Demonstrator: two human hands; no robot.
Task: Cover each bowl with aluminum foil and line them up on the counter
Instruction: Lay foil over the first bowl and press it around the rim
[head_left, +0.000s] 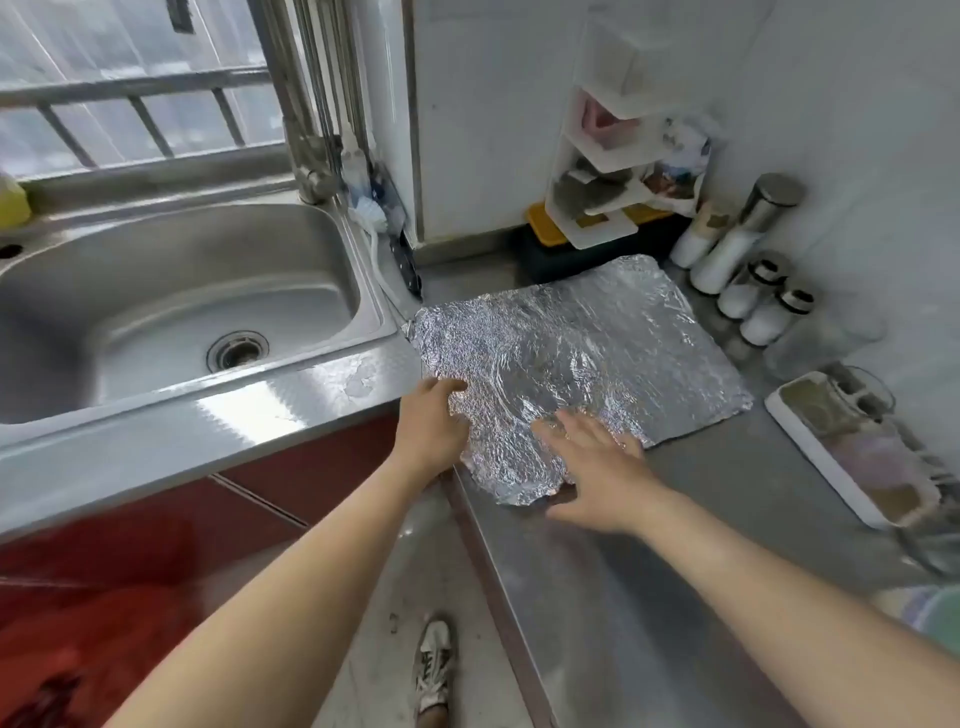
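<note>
Lying flat on the steel counter (727, 519), just right of the sink (156, 291), is a crinkled sheet of foil (582, 343); no bowl is in view. The left hand (428, 421) takes the sheet's near left edge, thumb on top and the other fingers hidden beneath, in what looks like a pinch. The right hand (597, 478) rests palm down on the near part of the sheet, its fingers (587, 434) straight and spread apart, holding nothing. The step appears to be flattening or readying the sheet for a bowl. To do it well, keep the pinched edge anchored and sweep the flat hand outward with light pressure, since thin foil tears easily at creases. Salt jars (748, 296) stand near the far right corner.
</note>
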